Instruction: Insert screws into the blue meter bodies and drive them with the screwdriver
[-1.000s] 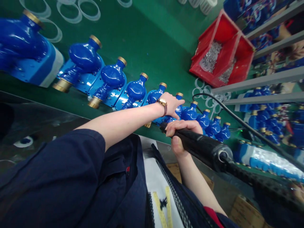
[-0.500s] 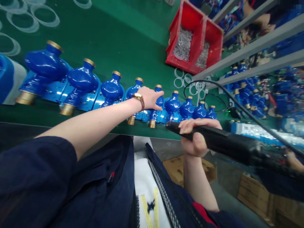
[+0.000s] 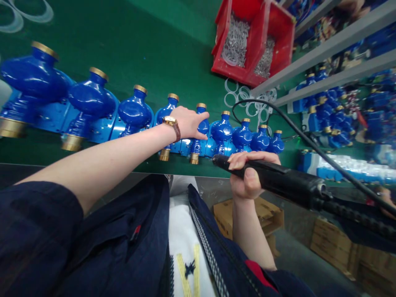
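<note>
A row of blue water meters [image 3: 222, 130] with brass threaded ends and light-blue housings lies along the bench's near edge. My left hand [image 3: 187, 122], with a watch at the wrist, grips one water meter [image 3: 195, 147] near the row's middle, thumb and forefinger spread around its round body. My right hand [image 3: 245, 175] is wrapped around a black electric screwdriver [image 3: 286, 183]. The tool lies nearly level, its tip pointing left, close to the lower side of the meter my left hand grips. Whether the bit touches a screw I cannot tell.
A red two-part bin [image 3: 247, 76] of small metal screws stands on the green bench [image 3: 148, 57]. Clear rings [image 3: 230, 99] lie by it. A black cable [image 3: 291, 123] arches past grey rails [image 3: 321, 49]. Cardboard boxes [image 3: 261, 214] stand below; another person's hand [image 3: 386, 202] shows at right.
The view has shifted slightly, so the bench and meters look nearer. The screwdriver tip has come a little closer to the gripped meter. Both hands keep their hold.
</note>
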`<act>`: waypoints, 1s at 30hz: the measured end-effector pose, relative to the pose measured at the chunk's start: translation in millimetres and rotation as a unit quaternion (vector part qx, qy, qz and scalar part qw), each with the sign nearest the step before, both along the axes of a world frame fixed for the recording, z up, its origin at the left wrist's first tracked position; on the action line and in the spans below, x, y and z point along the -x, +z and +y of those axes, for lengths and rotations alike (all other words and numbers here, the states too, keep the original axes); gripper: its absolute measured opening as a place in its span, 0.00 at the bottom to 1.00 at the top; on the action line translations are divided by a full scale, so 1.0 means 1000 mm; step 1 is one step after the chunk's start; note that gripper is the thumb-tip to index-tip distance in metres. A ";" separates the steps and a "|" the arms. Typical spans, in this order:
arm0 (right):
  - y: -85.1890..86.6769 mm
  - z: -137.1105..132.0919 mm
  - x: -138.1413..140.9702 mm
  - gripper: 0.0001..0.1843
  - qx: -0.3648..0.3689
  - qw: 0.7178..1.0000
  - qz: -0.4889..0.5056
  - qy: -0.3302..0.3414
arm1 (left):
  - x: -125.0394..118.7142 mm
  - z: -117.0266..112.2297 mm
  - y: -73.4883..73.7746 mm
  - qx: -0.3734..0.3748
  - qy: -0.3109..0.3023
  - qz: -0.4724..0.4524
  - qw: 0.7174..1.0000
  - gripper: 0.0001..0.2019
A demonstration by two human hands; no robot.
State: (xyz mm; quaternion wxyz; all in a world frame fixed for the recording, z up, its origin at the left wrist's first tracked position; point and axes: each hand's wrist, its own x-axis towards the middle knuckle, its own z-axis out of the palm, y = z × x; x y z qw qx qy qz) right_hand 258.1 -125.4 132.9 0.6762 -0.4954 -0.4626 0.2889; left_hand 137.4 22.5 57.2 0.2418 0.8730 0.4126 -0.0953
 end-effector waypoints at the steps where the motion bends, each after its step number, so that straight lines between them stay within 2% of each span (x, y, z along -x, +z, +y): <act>1: -0.001 0.000 0.000 0.12 0.000 1.000 0.002 0.001 | 0.000 0.000 0.000 0.001 0.000 0.002 1.000 0.42; 16: -0.011 0.005 0.001 0.11 0.017 0.999 -0.027 0.034 | 0.000 0.001 0.000 0.007 -0.009 0.008 1.000 0.42; 26: -0.019 0.008 0.005 0.11 0.041 0.997 -0.053 0.025 | -0.001 -0.001 0.000 0.002 -0.005 0.010 1.000 0.42; 30: -0.013 0.007 0.000 0.11 0.041 0.998 -0.037 0.033 | 0.000 -0.005 0.005 0.009 0.010 0.014 1.000 0.41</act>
